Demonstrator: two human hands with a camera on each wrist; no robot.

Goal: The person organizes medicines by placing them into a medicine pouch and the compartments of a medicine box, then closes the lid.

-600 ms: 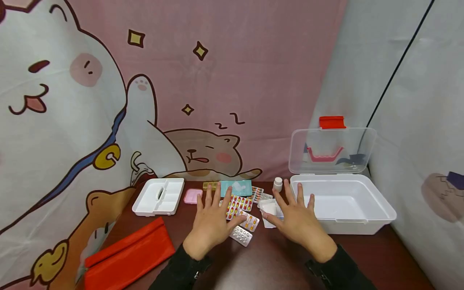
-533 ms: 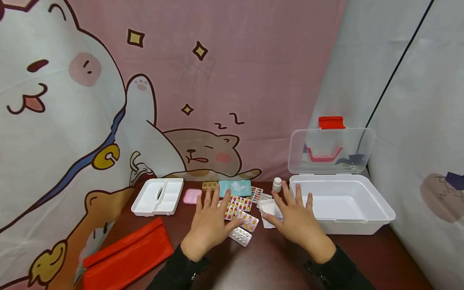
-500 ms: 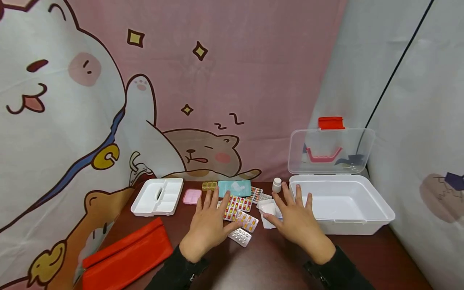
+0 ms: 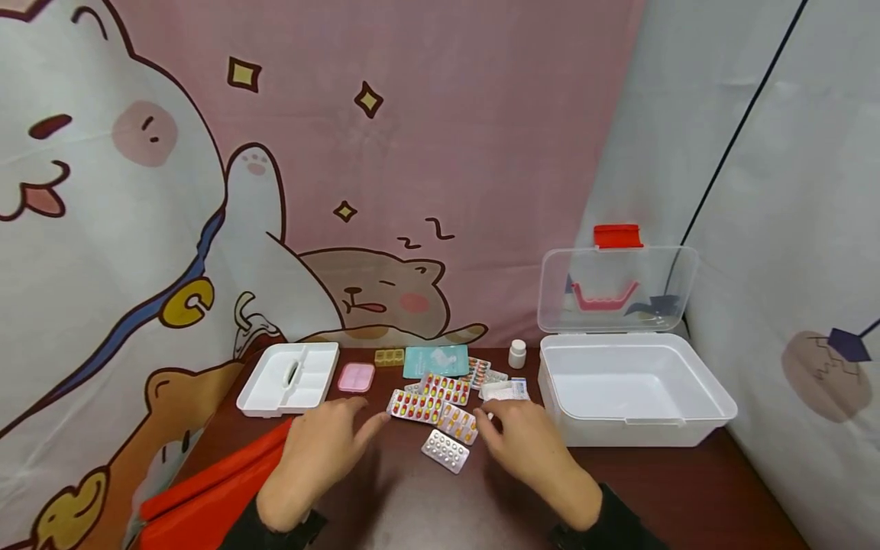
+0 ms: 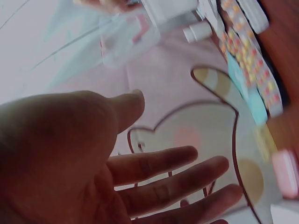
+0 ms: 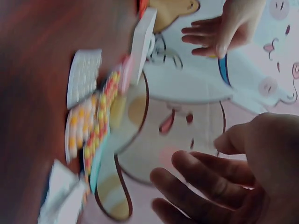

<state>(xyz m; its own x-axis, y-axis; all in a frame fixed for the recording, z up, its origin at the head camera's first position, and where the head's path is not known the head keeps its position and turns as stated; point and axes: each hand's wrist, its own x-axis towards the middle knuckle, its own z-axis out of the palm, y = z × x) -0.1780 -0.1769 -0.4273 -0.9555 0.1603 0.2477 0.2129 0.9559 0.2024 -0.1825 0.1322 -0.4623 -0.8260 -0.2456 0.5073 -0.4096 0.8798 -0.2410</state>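
My left hand (image 4: 319, 451) hovers over the table near the red pouch (image 4: 213, 496), fingers loosely extended and holding nothing. The left wrist view shows its thumb apart from the spread fingers (image 5: 173, 191). My right hand (image 4: 532, 447) is raised in front of the white box, its fingers slightly bent and the palm bare in the right wrist view. Between the hands lie several blister packs: capsule packs with red and yellow capsules (image 4: 416, 407), one with orange capsules (image 4: 457, 423) and a silver one (image 4: 445, 451) nearest me. White packets (image 4: 504, 390) lie beyond my right hand.
A white box (image 4: 639, 382) with its clear lid raised stands right. A white divided tray (image 4: 289, 380) lies left. Along the back are a pink case (image 4: 356, 377), a yellow pill case (image 4: 389, 357), a teal packet (image 4: 435, 361) and a white bottle (image 4: 517, 354).
Both hands have drawn back from above the blister packs toward me, the left also moving left. Their spread fingers have relaxed. The head view has shifted slightly; the items lie as before.
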